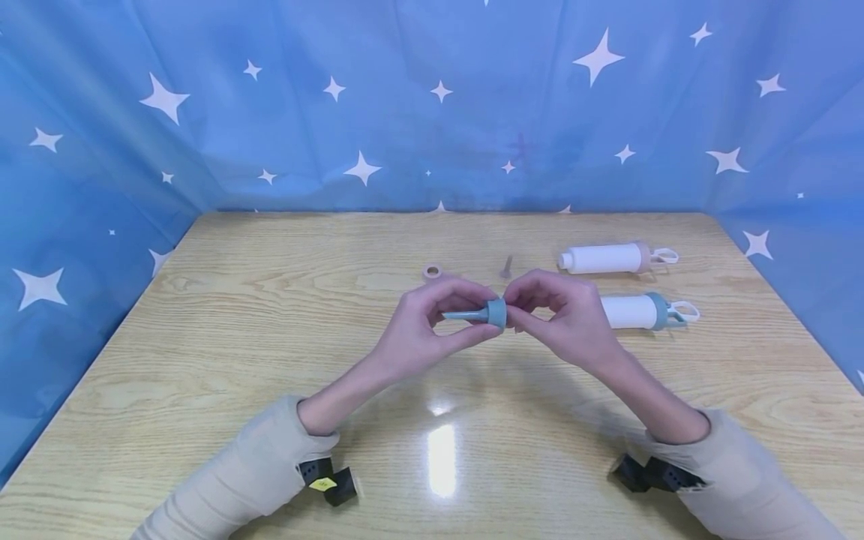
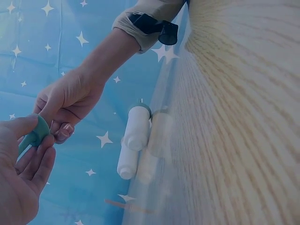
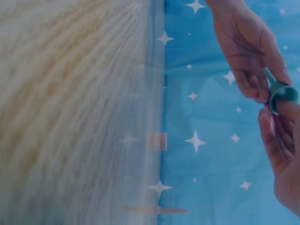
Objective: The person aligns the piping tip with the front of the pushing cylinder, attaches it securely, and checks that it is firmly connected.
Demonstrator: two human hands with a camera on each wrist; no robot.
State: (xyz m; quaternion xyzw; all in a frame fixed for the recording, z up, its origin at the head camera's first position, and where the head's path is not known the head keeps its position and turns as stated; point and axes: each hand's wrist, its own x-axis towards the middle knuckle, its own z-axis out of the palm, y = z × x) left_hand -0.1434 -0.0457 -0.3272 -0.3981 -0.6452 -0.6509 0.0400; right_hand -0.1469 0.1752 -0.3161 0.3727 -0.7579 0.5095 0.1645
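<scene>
Above the middle of the table, in the head view, my left hand (image 1: 432, 319) pinches a teal ring cap (image 1: 496, 313) between thumb and fingers. A slim tapered teal nozzle (image 1: 466, 315) points left out of it, toward the palm. My right hand (image 1: 563, 311) meets the cap's other side with thumb and fingertips curled at its rim. In the right wrist view, one right fingertip (image 3: 287, 108) reaches into the open end of the cap (image 3: 276, 96); what it touches inside is hidden. The left wrist view shows both hands meeting at the cap (image 2: 43, 127).
Two white tubes lie at the right, one with a pink collar (image 1: 601, 259) and one with a teal collar (image 1: 631, 311), each with a looped handle. Behind my hands lie a pink ring (image 1: 433, 271) and a small pink nozzle (image 1: 507, 266). A blue starry curtain (image 1: 432, 112) borders the table.
</scene>
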